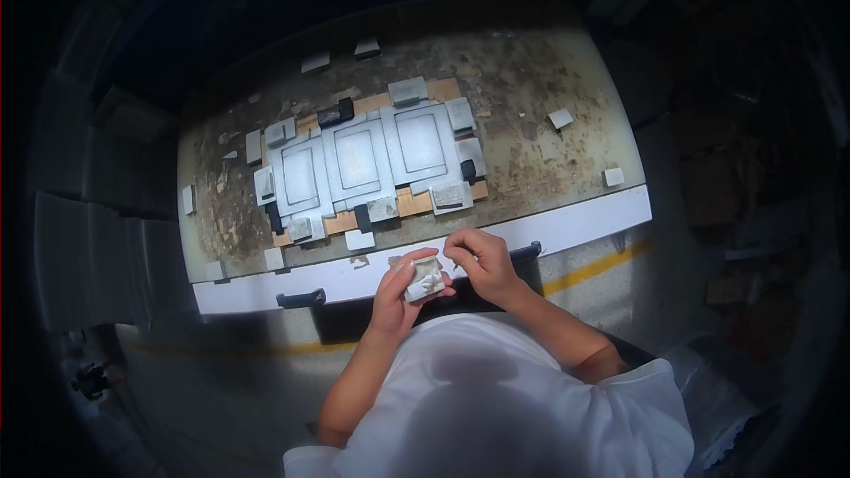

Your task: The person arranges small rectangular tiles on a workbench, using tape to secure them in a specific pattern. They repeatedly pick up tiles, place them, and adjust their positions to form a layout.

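My left hand (392,299) is wrapped around a small pale block (425,280), held over the front edge of the worktable. The block's face looks rough, with a peeling, flaky layer. Just to its right, my right hand (484,264) is closed in a pinch, its fingertips near the block but apart from it. Whatever those fingers hold is too small to name. Beyond my hands lies a flat light-grey panel (359,157) with three framed rectangles. Pale blocks, such as one at its far edge (408,91), and a dark block (336,112) sit around its border.
The worktable (549,80) has a stained, flaking top and a white front rail (584,228) with black handles (301,299). Loose pale blocks (560,118) are scattered on it. Brown strips (413,203) show beneath the panel's edges. A yellow line (602,265) crosses the floor.
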A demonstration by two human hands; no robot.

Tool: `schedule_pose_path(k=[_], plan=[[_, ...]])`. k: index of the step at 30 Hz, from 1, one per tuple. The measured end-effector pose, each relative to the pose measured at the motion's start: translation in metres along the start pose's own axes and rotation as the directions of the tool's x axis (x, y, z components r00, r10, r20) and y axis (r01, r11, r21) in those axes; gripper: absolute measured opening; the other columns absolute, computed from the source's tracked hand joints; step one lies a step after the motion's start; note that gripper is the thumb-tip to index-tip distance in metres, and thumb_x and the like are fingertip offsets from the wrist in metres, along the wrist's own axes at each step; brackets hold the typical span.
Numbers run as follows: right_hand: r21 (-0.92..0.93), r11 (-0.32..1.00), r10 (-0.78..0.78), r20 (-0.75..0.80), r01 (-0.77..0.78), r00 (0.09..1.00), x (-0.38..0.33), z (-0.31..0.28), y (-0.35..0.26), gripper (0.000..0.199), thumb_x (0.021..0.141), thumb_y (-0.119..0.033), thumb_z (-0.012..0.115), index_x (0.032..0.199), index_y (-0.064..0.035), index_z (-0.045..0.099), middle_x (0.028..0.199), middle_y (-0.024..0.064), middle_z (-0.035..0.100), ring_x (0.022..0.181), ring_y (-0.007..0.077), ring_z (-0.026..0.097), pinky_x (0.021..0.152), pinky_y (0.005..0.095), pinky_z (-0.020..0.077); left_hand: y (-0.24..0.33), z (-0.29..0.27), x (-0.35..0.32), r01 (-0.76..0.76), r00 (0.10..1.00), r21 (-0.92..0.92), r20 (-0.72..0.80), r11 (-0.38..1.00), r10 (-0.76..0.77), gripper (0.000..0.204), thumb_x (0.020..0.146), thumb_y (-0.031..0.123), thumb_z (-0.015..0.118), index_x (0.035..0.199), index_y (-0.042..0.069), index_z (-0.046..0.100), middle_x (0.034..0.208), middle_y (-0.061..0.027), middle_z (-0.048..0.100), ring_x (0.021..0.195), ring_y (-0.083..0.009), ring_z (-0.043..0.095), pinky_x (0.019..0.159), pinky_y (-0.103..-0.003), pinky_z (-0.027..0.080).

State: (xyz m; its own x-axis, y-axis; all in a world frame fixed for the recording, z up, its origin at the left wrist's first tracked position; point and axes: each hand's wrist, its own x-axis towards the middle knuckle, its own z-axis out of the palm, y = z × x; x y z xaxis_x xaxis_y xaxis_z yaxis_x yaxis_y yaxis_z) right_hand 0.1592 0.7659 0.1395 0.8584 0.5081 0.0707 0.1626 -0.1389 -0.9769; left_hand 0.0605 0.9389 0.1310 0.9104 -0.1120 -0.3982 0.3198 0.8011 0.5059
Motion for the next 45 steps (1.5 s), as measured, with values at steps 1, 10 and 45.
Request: schedule_pose_path(k=[1, 10, 45], plan=[[-0.010, 1.000, 0.009, -0.017, -0.009, 1.000, -0.001, -0.009, 0.006, 0.008, 0.094, -0.006, 0.059, 0.093, 0.0010, 0.062, 0.076, 0.0044, 0.061, 0.069, 0.0115, 0.057, 0.063, 0.0263, 0.0458, -0.004, 0.003, 0.005, 0.030, 0.999, 0.034, -0.028, 0.999, -0.029, 0.044, 0.103, 0.025, 0.048, 0.136, -0.004, 0.044, 0.111, -0.0204, 0.062, 0.100, -0.0299, 0.067, 0.089, -0.041, 0.057], [0.323, 0.925, 0.342, -0.476, -0.200, 0.810, 0.020, -0.189, 0.153, 0.036, 0.103, -0.025, 0.053, 0.073, -0.0077, 0.044, 0.063, -0.0043, 0.042, 0.052, 0.0055, 0.037, 0.047, 0.0244, 0.0296, -0.050, -0.033, 0.047, 0.118, 0.976, 0.446, -0.215, 0.887, -0.022, 0.029, 0.094, 0.003, 0.062, 0.119, 0.003, 0.049, 0.108, -0.0142, 0.065, 0.096, -0.0194, 0.067, 0.079, -0.034, 0.058], [0.600, 0.713, 0.518, -0.101, -0.363, 0.849, 0.048, -0.242, 0.127, 0.032, 0.105, -0.035, 0.050, 0.085, -0.0103, 0.051, 0.064, -0.0054, 0.038, 0.050, 0.0025, 0.033, 0.044, 0.0185, 0.0232, -0.066, 0.131, 0.215, -0.064, 0.997, 0.517, -0.012, 0.854, 0.082, 0.025, 0.098, 0.014, 0.061, 0.117, -0.002, 0.057, 0.092, -0.0082, 0.066, 0.070, -0.0116, 0.062, 0.060, -0.023, 0.050]])
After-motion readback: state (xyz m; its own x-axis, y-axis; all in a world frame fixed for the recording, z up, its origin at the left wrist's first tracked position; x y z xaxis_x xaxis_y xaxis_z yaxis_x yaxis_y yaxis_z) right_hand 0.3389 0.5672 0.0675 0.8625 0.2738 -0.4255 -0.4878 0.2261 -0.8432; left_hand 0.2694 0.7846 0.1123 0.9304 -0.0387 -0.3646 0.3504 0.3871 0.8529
